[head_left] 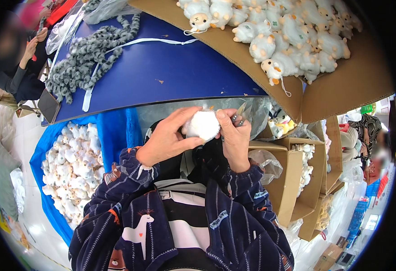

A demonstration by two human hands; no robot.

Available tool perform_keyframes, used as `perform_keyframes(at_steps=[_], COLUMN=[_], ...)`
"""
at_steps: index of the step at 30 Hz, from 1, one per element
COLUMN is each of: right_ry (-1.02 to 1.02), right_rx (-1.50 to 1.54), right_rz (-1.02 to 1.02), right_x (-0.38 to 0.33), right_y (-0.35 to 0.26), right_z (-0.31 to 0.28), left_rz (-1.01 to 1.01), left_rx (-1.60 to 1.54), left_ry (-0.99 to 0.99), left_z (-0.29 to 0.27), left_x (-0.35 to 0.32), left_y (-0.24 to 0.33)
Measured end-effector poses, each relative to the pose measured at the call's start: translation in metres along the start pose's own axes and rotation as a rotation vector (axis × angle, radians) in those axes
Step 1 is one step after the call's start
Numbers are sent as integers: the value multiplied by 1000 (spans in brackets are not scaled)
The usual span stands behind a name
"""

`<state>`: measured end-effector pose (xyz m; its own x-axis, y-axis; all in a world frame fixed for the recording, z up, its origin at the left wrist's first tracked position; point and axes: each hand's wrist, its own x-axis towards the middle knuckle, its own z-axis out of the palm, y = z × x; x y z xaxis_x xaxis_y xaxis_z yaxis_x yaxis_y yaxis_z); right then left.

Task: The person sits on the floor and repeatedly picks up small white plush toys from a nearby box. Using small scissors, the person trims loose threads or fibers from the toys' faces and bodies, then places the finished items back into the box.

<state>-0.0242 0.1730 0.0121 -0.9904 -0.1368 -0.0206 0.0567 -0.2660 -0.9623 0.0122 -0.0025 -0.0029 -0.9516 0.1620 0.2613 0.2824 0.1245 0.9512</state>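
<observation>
My left hand (171,133) is closed around a small white plush toy (203,125), fingers over its top and thumb below. The toy's round fluffy side faces up, with a bit of orange at its upper edge. My right hand (235,137) pinches the toy's right side with thumb and fingers. Tucked in that same hand is a small pair of scissors (239,113), its pointed metal blades sticking up past the fingers. Both hands are in front of my lap, just below the table edge.
A blue table (175,74) holds a heap of grey curly strips (87,58) and an open cardboard box (351,90) of white plush toys. More toys fill a blue bag (39,180) at left. Cardboard boxes (288,180) stand at right. Other people sit at both sides.
</observation>
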Motion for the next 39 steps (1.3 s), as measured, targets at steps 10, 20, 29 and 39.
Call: perform_keyframes(at_steps=[10,20,29,39], right_ry=[-23,-85,19,30], right_rx=[-241,-302,-702,-456], right_rz=[-124,-230,-420,-91], right_x=[-10,-18,-8,8], right_y=[-4,2,-16,-3], right_z=[9,-14,-5,-22], left_rz=[-305,-56,-100,-289], left_rx=[-737,-639,-649,-728], left_ry=[-198,-63,-84,-54], left_z=[2,2,3,1], left_x=[-3,-6,-9,-39], left_y=[1,-20,-22,-14])
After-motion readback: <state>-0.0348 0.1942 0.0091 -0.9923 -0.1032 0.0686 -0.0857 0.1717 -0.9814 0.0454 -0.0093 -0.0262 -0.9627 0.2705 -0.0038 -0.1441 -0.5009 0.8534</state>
